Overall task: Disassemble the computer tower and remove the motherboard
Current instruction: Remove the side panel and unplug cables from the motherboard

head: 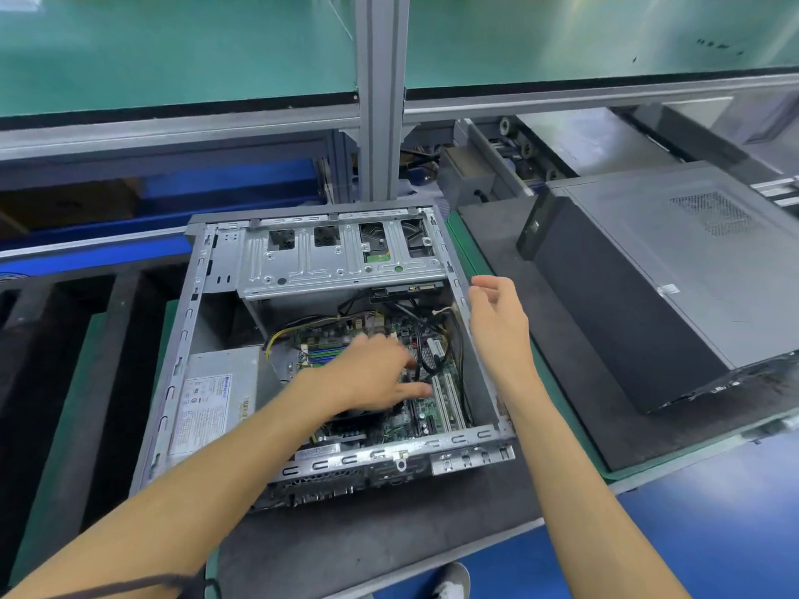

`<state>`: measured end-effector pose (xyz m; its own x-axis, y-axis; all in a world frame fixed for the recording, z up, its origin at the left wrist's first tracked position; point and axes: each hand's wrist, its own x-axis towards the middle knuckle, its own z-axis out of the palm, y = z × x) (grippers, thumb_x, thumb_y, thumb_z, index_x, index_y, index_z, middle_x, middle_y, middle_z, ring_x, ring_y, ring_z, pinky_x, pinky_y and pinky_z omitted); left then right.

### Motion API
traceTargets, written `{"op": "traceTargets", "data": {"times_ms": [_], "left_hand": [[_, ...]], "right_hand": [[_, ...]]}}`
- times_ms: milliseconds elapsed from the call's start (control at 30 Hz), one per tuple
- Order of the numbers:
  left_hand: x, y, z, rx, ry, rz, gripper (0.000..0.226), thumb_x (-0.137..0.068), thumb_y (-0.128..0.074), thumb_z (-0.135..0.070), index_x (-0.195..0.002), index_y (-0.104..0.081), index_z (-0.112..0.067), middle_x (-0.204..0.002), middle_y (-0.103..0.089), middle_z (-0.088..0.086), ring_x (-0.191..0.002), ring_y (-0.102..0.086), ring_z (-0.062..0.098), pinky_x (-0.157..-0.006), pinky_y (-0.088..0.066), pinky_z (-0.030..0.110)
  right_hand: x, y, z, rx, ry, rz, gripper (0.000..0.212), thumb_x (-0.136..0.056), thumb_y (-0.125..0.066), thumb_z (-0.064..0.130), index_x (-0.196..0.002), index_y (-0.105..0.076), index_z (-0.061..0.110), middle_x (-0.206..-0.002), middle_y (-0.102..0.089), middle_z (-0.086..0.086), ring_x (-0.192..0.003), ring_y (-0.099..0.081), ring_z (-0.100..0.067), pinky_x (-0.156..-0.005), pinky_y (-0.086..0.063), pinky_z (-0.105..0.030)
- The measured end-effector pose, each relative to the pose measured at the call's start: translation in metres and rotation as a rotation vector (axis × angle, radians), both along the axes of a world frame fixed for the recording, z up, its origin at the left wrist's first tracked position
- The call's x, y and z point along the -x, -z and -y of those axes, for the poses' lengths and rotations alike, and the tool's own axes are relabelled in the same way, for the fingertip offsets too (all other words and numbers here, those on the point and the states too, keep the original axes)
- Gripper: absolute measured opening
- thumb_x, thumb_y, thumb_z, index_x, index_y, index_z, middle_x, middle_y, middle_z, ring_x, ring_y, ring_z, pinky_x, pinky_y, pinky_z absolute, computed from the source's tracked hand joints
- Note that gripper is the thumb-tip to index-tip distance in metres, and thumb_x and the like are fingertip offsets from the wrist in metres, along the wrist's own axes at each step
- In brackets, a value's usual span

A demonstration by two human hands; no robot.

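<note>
A: Nearest item: shoe point(454, 583), bottom edge, on blue floor; above it two bare forearms, reaching forward over a dark mat point(389, 538).

B: Item one, tower?

A: Tower point(181, 339), on its side on the mat, side panel off, interior facing up; rear ports toward the camera; drive cage point(337, 257) along the far end; power supply point(216, 395) at near left, labelled.

B: Motherboard?

A: Motherboard point(428, 408), green, flat on the case floor, right of the power supply; two white slots at its right edge; black cables point(428, 339) looped above them; yellow wires at the far left of the board.

B: Left hand?

A: Left hand point(372, 373), inside the case, directly over the middle of the board; fingers extended toward the black cables, thumb stretched to the right beside the slots; blurred; cannot tell whether it touches or pinches anything.

B: Right hand?

A: Right hand point(497, 322), above the right wall of the case, just beyond the board's right edge; fingers loosely curled, holding nothing; clear of the metal, as far as shows.

B: Other stock?

A: Second tower point(670, 287), closed, grey panel up, black front face at left, on the mat to the right, well apart from both hands; grey post point(380, 101) behind the open case; green shelf point(173, 49) across the top.
</note>
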<state>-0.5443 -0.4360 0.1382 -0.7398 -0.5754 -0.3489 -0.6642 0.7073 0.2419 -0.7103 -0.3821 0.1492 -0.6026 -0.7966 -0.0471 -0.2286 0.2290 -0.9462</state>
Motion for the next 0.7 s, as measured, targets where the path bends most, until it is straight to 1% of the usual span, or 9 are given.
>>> {"op": "traceTargets", "data": {"times_ms": [67,133,233,300,367,467,567,633,700], "left_hand": [[0.008,0.004,0.003,-0.213,-0.07,-0.157,0.031,-0.099,-0.049,-0.048,-0.082,-0.06,-0.024,-0.071,-0.059,-0.005,-0.063,-0.052,0.008,-0.081,-0.047,0.035],[0.009,0.0,0.01,-0.337,-0.28,-0.404,0.035,-0.103,-0.046,-0.038,-0.073,-0.057,-0.022,-0.059,-0.055,-0.01,-0.051,-0.048,0.006,-0.064,-0.042,0.03],[0.002,-0.017,0.027,-0.489,-0.559,-0.711,0.035,-0.104,-0.038,-0.032,-0.08,-0.055,-0.014,-0.066,-0.063,-0.008,-0.057,-0.057,0.01,-0.066,-0.049,0.034],[-0.003,-0.025,0.034,-0.232,-0.47,-0.512,0.031,-0.104,-0.037,-0.032,-0.092,-0.057,-0.01,-0.08,-0.069,0.001,-0.07,-0.064,0.019,-0.073,-0.054,0.038],[-0.009,-0.026,0.033,0.228,-0.33,-0.193,0.019,-0.101,-0.044,-0.026,-0.109,-0.055,-0.014,-0.099,-0.066,0.005,-0.088,-0.062,0.026,-0.074,-0.052,0.038],[-0.008,-0.028,0.015,0.541,-0.255,-0.173,0.024,-0.093,-0.055,-0.018,-0.116,-0.052,-0.017,-0.102,-0.06,0.002,-0.094,-0.059,0.025,-0.072,-0.048,0.037],[0.005,-0.032,-0.001,0.207,-0.195,-0.338,0.011,-0.093,-0.057,-0.036,-0.09,-0.063,-0.026,-0.078,-0.065,-0.009,-0.07,-0.062,0.008,-0.066,-0.054,0.032],[0.024,-0.025,-0.012,-0.265,-0.143,-0.191,0.028,-0.097,-0.052,-0.048,-0.096,-0.066,-0.023,-0.076,-0.069,-0.004,-0.056,-0.064,0.005,-0.055,-0.053,0.026],[0.039,-0.014,-0.024,-0.524,-0.076,-0.091,0.036,-0.101,-0.046,-0.047,-0.108,-0.063,-0.016,-0.083,-0.07,0.001,-0.057,-0.066,0.01,-0.059,-0.055,0.029]], "right_hand": [[0.006,0.003,0.0,-0.044,-0.027,0.061,0.021,-0.102,-0.047,0.029,-0.122,-0.055,0.028,-0.11,-0.06,0.016,-0.089,-0.057,0.009,-0.074,-0.043,-0.018],[0.013,0.007,-0.004,-0.11,-0.094,0.116,0.024,-0.103,-0.049,0.032,-0.127,-0.052,0.03,-0.112,-0.057,0.016,-0.094,-0.054,0.007,-0.073,-0.041,-0.018],[0.017,0.015,-0.011,-0.188,-0.171,0.159,0.028,-0.103,-0.049,0.046,-0.129,-0.049,0.035,-0.108,-0.05,0.025,-0.093,-0.048,0.014,-0.069,-0.034,-0.011],[0.017,0.018,-0.013,-0.185,-0.176,0.136,0.03,-0.103,-0.047,0.049,-0.129,-0.05,0.035,-0.107,-0.05,0.027,-0.092,-0.047,0.017,-0.07,-0.033,-0.009],[0.017,0.02,-0.011,-0.18,-0.163,0.13,0.028,-0.103,-0.047,0.048,-0.127,-0.051,0.034,-0.105,-0.051,0.027,-0.082,-0.052,0.019,-0.064,-0.034,-0.005],[0.017,0.021,-0.01,-0.163,-0.153,0.144,0.024,-0.103,-0.048,0.046,-0.123,-0.053,0.034,-0.105,-0.053,0.028,-0.07,-0.05,0.03,-0.054,-0.038,0.001],[0.018,0.024,-0.008,-0.152,-0.131,0.142,0.019,-0.102,-0.051,0.044,-0.119,-0.055,0.034,-0.105,-0.055,0.027,-0.073,-0.049,0.032,-0.058,-0.037,0.002],[0.018,0.025,-0.005,-0.148,-0.12,0.135,0.015,-0.103,-0.052,0.04,-0.116,-0.056,0.033,-0.104,-0.056,0.025,-0.073,-0.049,0.032,-0.058,-0.036,0.005],[0.018,0.025,-0.005,-0.148,-0.121,0.122,0.015,-0.103,-0.052,0.039,-0.116,-0.056,0.033,-0.103,-0.056,0.026,-0.075,-0.049,0.032,-0.059,-0.035,0.005]]}}
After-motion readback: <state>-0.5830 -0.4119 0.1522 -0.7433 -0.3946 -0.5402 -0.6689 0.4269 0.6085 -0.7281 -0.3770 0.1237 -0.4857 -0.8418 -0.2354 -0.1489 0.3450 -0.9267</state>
